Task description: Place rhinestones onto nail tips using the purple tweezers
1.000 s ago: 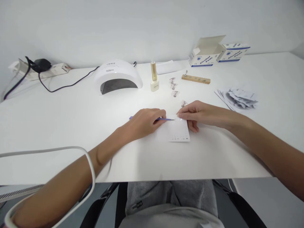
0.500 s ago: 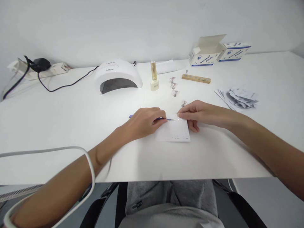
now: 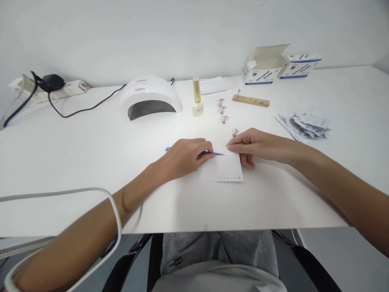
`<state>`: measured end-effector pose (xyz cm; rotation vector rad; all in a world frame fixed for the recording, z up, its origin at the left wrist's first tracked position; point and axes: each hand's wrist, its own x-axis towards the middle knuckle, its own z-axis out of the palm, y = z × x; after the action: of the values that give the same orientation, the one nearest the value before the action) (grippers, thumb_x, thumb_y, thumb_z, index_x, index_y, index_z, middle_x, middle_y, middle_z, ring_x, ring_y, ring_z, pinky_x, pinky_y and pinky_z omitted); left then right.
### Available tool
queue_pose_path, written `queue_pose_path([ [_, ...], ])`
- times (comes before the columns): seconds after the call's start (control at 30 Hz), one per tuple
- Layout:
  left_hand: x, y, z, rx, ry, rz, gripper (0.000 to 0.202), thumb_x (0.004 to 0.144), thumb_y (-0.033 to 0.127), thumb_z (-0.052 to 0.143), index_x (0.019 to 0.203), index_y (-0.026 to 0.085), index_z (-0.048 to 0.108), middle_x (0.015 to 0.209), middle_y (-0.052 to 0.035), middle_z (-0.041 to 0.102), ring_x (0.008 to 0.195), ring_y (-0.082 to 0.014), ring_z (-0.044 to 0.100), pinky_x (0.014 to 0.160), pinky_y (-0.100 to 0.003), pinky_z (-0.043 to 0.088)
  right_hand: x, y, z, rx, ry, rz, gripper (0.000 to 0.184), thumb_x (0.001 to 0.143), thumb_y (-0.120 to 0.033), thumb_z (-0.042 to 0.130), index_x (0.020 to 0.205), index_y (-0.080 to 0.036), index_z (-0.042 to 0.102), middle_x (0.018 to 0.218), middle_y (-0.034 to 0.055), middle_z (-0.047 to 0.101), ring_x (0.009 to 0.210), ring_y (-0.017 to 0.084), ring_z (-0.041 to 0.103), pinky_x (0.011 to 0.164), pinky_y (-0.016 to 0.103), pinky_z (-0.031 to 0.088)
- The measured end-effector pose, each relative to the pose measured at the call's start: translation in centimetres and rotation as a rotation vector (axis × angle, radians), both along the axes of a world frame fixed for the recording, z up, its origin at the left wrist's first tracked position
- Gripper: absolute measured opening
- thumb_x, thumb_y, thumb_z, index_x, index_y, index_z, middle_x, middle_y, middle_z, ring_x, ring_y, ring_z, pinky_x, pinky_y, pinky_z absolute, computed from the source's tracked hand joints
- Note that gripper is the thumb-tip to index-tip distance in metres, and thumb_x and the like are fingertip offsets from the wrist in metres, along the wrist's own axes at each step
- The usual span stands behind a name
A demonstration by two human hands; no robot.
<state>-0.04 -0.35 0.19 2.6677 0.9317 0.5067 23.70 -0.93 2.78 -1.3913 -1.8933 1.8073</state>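
Blue tweezers (image 3: 215,153) are pinched in my left hand (image 3: 191,156), their pointed tips over a white sheet (image 3: 226,168). Small shiny stickers dot the sheet's upper right and lower edge. My right hand (image 3: 251,146) grips the sheet's upper right corner between thumb and fingers, the other fingers curled beside its edge. Just beyond that hand lies a small clear piece with a metal stem (image 3: 235,132), partly hidden. Several similar pieces (image 3: 224,119) sit farther back in a row.
A white nail lamp (image 3: 152,97) stands back left, its cable running to a power strip (image 3: 74,87). Behind the hands are a gold-capped polish bottle (image 3: 197,107), a wooden strip (image 3: 252,101), alcohol pad boxes (image 3: 261,76) and a wrapper pile (image 3: 310,126). A white cable (image 3: 91,189) loops around my left forearm.
Almost nothing differs. Both hands keep their places, and the tweezers show only a slight shift at the sheet.
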Motion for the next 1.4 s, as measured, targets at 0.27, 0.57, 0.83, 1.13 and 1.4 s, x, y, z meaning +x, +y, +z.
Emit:
queue_pose_path([
  [0.27,-0.17,0.08,0.18,0.02,-0.017,0.025,0.016,0.089,0.028,0.052,0.085,0.018,0.063,0.079,0.0008,0.067,0.066,-0.0094,0.058,0.061,-0.021,0.041,-0.02,0.0,0.03,0.012,0.007,0.006,0.034,0.081,-0.046,0.06,0.091,-0.015,0.071,0.066,0.0033,0.063,0.055,0.013,0.058,0.053,0.028,0.046],
  [0.57,-0.19,-0.1,0.31,0.039,-0.022,0.022,0.014,0.088,0.027,0.053,0.086,0.018,0.064,0.077,0.001,0.066,0.062,-0.0088,0.057,0.058,-0.021,0.04,-0.11,-0.12,0.28,0.02,-0.003,0.0,0.033,0.08,-0.042,0.062,0.095,-0.014,0.071,0.066,0.0037,0.064,0.054,0.013,0.057,0.053,0.028,0.047],
  [0.83,-0.27,-0.02,0.17,0.052,0.012,-0.026,0.014,0.088,0.028,0.054,0.088,0.019,0.064,0.08,0.001,0.067,0.065,-0.0096,0.058,0.059,-0.021,0.041,-0.19,-0.13,0.32,0.019,-0.01,-0.001,0.034,0.08,-0.044,0.062,0.095,-0.014,0.071,0.068,0.0041,0.064,0.054,0.013,0.057,0.053,0.028,0.047],
  [1.13,-0.18,-0.09,0.01,0.065,0.022,-0.022,0.015,0.09,0.028,0.052,0.088,0.019,0.064,0.08,0.0011,0.067,0.063,-0.0094,0.058,0.057,-0.021,0.04,-0.22,-0.13,0.26,0.016,-0.013,-0.007,0.034,0.08,-0.043,0.062,0.095,-0.014,0.071,0.069,0.0044,0.065,0.054,0.013,0.057,0.053,0.027,0.047],
  [1.4,-0.11,-0.05,0.02,0.03,0.0,-0.013,0.015,0.09,0.028,0.053,0.087,0.018,0.064,0.08,0.0015,0.068,0.066,-0.0098,0.06,0.061,-0.021,0.043,-0.14,-0.11,0.28,0.025,-0.001,-0.002,0.031,0.081,-0.042,0.062,0.093,-0.014,0.071,0.066,0.0038,0.064,0.053,0.012,0.057,0.053,0.027,0.046],
])
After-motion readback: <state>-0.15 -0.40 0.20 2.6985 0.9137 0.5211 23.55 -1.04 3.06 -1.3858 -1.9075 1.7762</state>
